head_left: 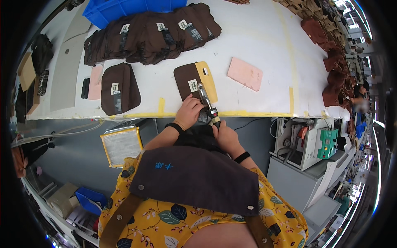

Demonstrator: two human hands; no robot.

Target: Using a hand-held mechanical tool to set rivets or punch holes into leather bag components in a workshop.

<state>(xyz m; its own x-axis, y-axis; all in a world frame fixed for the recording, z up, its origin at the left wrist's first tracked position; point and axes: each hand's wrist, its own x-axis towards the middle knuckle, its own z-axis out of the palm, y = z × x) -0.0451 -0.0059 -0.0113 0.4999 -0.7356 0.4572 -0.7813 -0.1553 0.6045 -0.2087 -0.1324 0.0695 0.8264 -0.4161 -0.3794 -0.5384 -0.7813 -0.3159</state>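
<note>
A brown fabric panel [184, 77] with a white label and a yellow piece [209, 84] along its right side lies at the table's front edge. My left hand [189, 110] rests on its lower left, fingers slightly bent and apart on the fabric. My right hand [224, 137] grips a hand tool [213, 112] with a metal front and dark red-marked body, whose tip lies over the panel beside the label. A dark printed tag [203, 117] hangs partly hidden between my hands.
Brown pieces [120, 89] sit left, more [144, 43] behind, near a blue crate [132, 12]. A pink card [244, 73] lies right, reddish-brown bundles [337, 89] beyond. A green machine [328, 142] stands below the table [273, 49]. A co-worker [363, 89] is at far right.
</note>
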